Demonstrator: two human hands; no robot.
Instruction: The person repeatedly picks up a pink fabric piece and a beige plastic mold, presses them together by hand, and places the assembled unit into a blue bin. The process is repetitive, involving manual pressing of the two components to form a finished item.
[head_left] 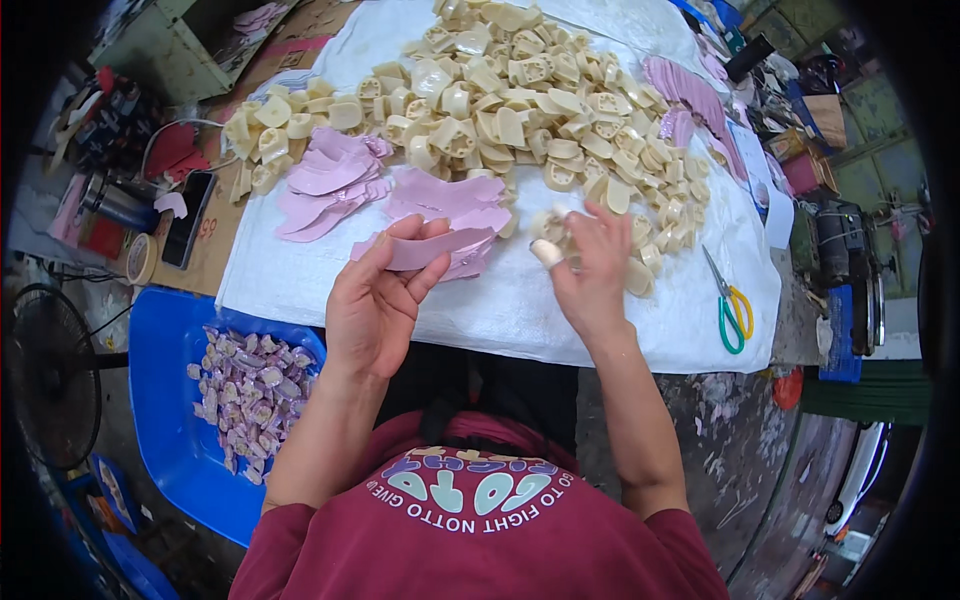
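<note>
My left hand [375,295] pinches a curved lilac leather piece [440,248] between thumb and fingers, above the front of the table. Right of it, my right hand [592,265] is smeared by motion at the edge of a large heap of cream plastic shoe heels [500,105]. A blurred cream heel [549,224] shows between its thumb and fingers. The right thumb wears a pale wrapping. Behind my left hand lie two stacks of lilac leather pieces, one on the left [325,185] and one partly hidden by the held piece [450,195].
A white sheet [270,275] covers the table. Scissors [730,305] with green and yellow handles lie at right. A blue tub [165,400] below left holds lilac-covered heels [255,385]. At far left are a phone [188,220], a tape roll [141,258] and a fan [55,375].
</note>
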